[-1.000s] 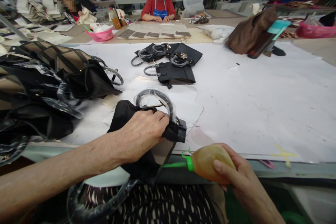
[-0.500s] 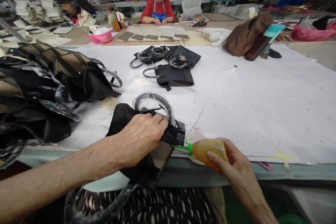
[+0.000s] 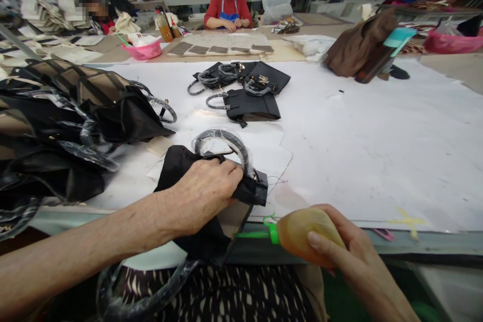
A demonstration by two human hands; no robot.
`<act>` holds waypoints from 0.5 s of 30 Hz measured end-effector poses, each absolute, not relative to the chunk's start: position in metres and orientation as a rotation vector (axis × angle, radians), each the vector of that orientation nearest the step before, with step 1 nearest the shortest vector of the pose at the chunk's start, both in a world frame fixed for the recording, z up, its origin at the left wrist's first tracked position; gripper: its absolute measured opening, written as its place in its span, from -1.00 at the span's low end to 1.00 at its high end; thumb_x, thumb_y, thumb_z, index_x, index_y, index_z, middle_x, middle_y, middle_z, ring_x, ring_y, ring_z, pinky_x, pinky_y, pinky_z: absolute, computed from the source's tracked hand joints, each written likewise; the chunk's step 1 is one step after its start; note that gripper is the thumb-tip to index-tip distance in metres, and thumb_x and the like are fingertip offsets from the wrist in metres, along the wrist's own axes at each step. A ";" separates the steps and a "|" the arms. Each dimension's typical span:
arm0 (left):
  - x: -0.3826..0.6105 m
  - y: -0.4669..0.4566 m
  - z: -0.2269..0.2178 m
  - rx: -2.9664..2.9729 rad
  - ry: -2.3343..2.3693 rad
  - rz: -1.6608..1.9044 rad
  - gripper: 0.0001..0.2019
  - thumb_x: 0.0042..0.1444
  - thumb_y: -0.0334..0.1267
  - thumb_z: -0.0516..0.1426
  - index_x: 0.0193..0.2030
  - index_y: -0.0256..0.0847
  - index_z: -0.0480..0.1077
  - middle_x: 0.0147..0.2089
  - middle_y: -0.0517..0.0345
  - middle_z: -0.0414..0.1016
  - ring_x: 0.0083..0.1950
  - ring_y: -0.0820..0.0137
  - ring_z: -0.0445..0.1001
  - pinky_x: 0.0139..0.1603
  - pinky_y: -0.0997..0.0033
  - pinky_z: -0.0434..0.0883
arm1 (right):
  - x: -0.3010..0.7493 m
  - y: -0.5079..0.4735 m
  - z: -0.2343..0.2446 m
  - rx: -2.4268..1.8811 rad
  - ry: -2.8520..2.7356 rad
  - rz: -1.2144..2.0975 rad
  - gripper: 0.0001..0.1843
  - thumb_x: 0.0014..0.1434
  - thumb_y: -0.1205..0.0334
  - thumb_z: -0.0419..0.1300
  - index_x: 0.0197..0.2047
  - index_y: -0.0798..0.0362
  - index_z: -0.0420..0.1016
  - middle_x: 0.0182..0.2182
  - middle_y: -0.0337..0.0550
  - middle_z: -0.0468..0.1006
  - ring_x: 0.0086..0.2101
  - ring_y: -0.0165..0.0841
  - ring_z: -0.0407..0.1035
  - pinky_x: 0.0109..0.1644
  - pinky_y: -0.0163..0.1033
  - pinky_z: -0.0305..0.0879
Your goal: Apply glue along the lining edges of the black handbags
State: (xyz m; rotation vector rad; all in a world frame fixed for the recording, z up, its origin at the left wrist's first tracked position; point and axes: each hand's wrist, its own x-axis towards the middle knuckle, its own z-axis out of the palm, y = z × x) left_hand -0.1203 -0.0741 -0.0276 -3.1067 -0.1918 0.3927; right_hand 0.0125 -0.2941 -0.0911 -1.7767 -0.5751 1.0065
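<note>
My left hand [image 3: 206, 188] grips the upper edge of a black handbag [image 3: 207, 241], which leans over the table's front edge. Its fingertips are hidden behind the bag's folded top. One plastic-wrapped handle [image 3: 222, 138] arches above that hand, and another wrapped handle [image 3: 151, 307] hangs down near the patterned cloth below. In my right hand [image 3: 347, 246] is a squeeze bottle [image 3: 309, 234] of amber liquid, lying on its side with a green cap. The bottle's thin green nozzle [image 3: 252, 235] points left, its tip at the bag's right side edge. Loose threads stick out by the bag's corner.
Unfinished bags [image 3: 86, 126] are heaped at left. Small black handbags [image 3: 252, 103] lie mid-table on white paper [image 3: 370, 161]. Behind are a pink basket [image 3: 143, 50], a brown cloth [image 3: 358, 43] and a dark bottle [image 3: 381, 58]. A co-worker [image 3: 228, 5] in red sits opposite.
My right hand has brought the squeeze bottle down and slightly toward me, so the nozzle sits lower along the bag's side edge. My left hand keeps its hold on the bag.
</note>
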 end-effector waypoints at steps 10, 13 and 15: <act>-0.120 -0.073 -0.029 -3.091 -0.172 0.372 -0.76 0.09 -0.23 0.13 -0.12 -0.27 0.28 -0.18 0.07 0.41 -0.23 0.22 0.42 -0.28 0.23 0.39 | 0.013 -0.303 -0.100 -1.645 -0.509 1.130 -0.61 0.10 -0.11 0.19 -0.18 0.05 0.37 -0.51 -0.26 0.33 -0.59 -0.42 0.11 -0.65 -0.39 0.03; -0.120 -0.072 -0.030 -3.078 -0.159 0.378 -0.76 0.11 -0.21 0.12 -0.12 -0.27 0.27 -0.18 0.07 0.40 -0.22 0.23 0.42 -0.27 0.25 0.38 | 0.008 -0.302 -0.096 -1.635 -0.491 1.131 -0.62 0.07 -0.10 0.21 -0.24 0.03 0.35 -0.53 -0.27 0.35 -0.58 -0.41 0.13 -0.64 -0.39 0.00; -0.119 -0.072 -0.029 -3.074 -0.148 0.387 -0.76 0.12 -0.21 0.11 -0.12 -0.27 0.27 -0.18 0.06 0.40 -0.22 0.23 0.42 -0.25 0.24 0.38 | 0.003 -0.302 -0.093 -1.629 -0.482 1.134 -0.62 0.06 -0.11 0.21 -0.25 0.03 0.36 -0.53 -0.25 0.37 -0.57 -0.38 0.16 -0.63 -0.37 0.00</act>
